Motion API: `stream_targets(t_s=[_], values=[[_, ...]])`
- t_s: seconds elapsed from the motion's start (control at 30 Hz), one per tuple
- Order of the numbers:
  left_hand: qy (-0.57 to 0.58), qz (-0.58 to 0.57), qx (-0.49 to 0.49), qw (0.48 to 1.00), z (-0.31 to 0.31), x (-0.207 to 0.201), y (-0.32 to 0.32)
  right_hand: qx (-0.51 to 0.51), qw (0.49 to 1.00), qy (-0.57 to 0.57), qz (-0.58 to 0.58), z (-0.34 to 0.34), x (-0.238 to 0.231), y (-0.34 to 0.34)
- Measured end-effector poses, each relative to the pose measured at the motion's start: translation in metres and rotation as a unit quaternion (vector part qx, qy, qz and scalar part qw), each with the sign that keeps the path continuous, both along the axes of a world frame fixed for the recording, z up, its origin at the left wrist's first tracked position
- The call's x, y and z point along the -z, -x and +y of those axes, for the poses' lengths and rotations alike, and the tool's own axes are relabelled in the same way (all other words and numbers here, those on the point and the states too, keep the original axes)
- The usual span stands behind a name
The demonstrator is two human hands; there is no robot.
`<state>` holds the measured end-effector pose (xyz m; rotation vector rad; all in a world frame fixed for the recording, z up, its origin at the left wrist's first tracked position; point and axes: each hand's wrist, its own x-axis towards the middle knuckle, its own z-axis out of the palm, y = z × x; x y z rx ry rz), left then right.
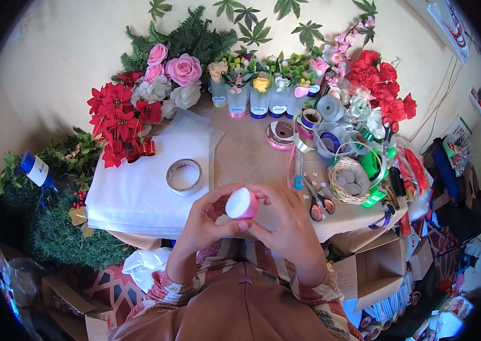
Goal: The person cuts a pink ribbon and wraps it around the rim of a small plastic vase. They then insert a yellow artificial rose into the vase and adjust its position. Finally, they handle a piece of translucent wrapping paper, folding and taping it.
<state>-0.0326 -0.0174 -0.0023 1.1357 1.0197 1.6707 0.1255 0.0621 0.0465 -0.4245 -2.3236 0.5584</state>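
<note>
Between both hands, above the table's front edge, is a small round piece with a white face and a pink band (241, 203) around its side. My left hand (205, 220) curls its fingers and thumb around the left of it. From the other side, my right hand (283, 219) grips it with thumb and fingers. The two thumbs meet below the white face. What lies behind the piece is hidden. A roll of tape (184, 176) lies just beyond my left hand on white translucent sheets (132, 193). Scissors (319, 200) with orange-and-black handles rest right of my right hand.
Frosted cups (259, 102) with small flowers line the back of the brown table (240, 153). Red flowers (118, 116) stand at left, more red flowers (380, 82) at right. Ribbon spools (279, 135), a wicker basket (349, 179) and a blue cutter (298, 181) sit at right. A cardboard box (374, 267) stands below.
</note>
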Motion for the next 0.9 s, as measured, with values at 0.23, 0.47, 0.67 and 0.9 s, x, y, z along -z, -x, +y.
stream_targets(t_s=[0.23,0.47,0.67,0.9], values=[[0.037,-0.094,-0.002,0.995,0.002,0.022,0.014,-0.125,0.985,0.113,-0.033,0.018,-0.016,-0.024],[0.119,-0.497,0.242,0.825,0.011,0.013,0.001,-0.182,0.953,0.240,0.046,0.049,0.017,-0.021],[0.195,-0.527,0.279,0.778,0.014,0.029,-0.007,-0.258,0.924,0.282,0.024,0.037,0.026,-0.004],[0.130,-0.334,0.197,0.913,0.017,0.023,-0.007,-0.217,0.899,0.363,0.114,0.041,0.037,0.003]])
